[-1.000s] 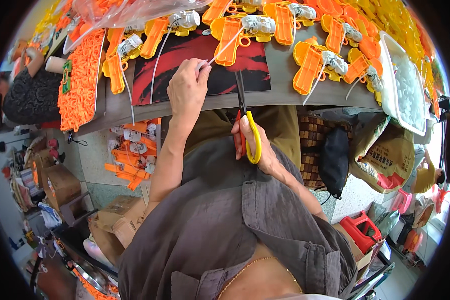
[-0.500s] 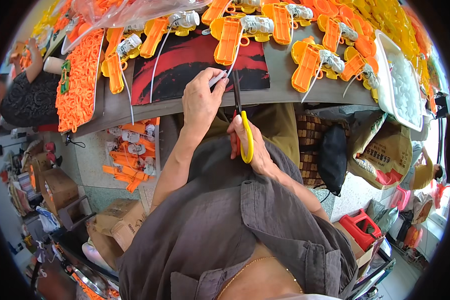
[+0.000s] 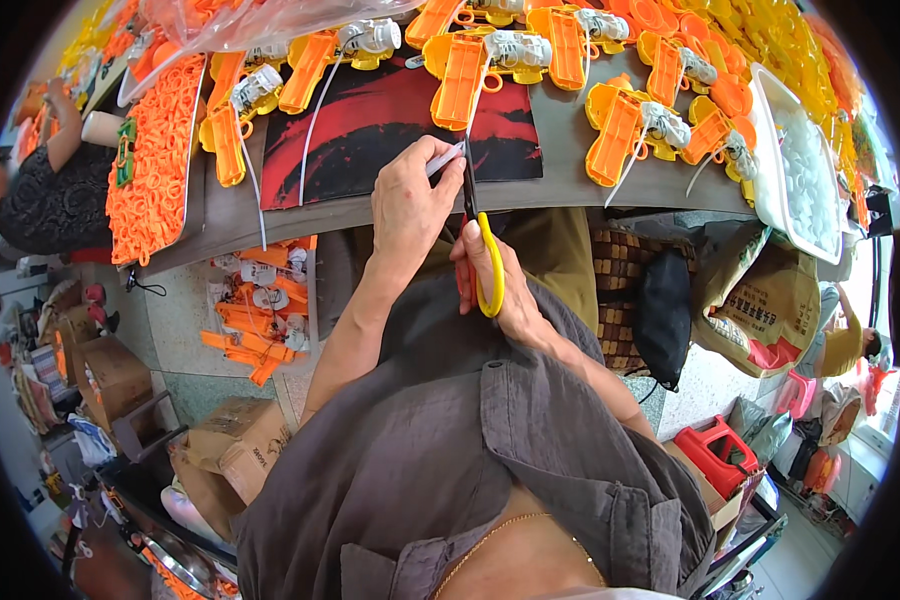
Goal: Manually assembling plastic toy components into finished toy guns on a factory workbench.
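Our left hand pinches a thin white strip between thumb and fingers, just at the near edge of the surface. Our right hand, touching the left, is closed through the yellow handles of the scissors, whose dark blades point up beside the strip. Beyond both hands lie a red-and-black mat and orange-and-yellow toy parts.

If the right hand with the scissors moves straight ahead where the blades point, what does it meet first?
Probably the thin white strip pinched in the left hand; the scissors in the right hand point up at it. Beyond lies the red-and-black mat. Depth is unclear.
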A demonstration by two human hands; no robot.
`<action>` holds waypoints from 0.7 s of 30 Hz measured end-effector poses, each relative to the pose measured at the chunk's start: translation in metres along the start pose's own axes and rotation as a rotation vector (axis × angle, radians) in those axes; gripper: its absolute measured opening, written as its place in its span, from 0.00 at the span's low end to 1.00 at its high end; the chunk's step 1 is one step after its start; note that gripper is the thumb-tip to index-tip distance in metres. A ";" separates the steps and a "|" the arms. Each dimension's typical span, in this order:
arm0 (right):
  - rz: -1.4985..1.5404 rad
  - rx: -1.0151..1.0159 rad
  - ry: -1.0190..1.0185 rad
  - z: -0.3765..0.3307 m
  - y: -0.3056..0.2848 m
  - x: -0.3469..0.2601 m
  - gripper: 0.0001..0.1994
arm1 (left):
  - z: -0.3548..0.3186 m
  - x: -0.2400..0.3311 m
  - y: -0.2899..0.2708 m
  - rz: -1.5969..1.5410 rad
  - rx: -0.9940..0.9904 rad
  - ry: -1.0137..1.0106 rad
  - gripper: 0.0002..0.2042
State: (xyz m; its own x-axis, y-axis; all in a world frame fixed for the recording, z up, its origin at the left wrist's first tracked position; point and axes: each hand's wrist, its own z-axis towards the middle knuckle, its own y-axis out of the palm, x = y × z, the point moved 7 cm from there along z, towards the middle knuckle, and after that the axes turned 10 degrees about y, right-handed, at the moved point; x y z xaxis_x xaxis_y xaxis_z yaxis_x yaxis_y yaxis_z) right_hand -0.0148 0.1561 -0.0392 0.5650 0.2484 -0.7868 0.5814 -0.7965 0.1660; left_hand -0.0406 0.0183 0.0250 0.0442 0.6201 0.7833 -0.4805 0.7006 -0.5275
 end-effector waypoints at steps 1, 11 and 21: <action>0.002 -0.002 0.000 0.000 0.001 -0.001 0.36 | 0.000 -0.001 -0.001 0.001 0.003 -0.002 0.06; 0.075 0.006 -0.051 -0.003 -0.004 0.000 0.31 | -0.005 -0.024 -0.020 -0.016 0.061 0.130 0.08; 0.101 -0.411 0.116 0.010 0.084 -0.043 0.31 | 0.020 -0.092 -0.120 0.578 0.167 -0.011 0.12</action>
State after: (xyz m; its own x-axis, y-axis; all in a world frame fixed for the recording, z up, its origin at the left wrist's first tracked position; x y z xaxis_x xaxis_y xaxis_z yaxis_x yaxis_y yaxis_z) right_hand 0.0037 0.0732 0.0022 0.6792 0.2594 -0.6866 0.6914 -0.5401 0.4799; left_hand -0.0047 -0.1300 0.0233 -0.2740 0.8796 0.3889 -0.5548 0.1858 -0.8110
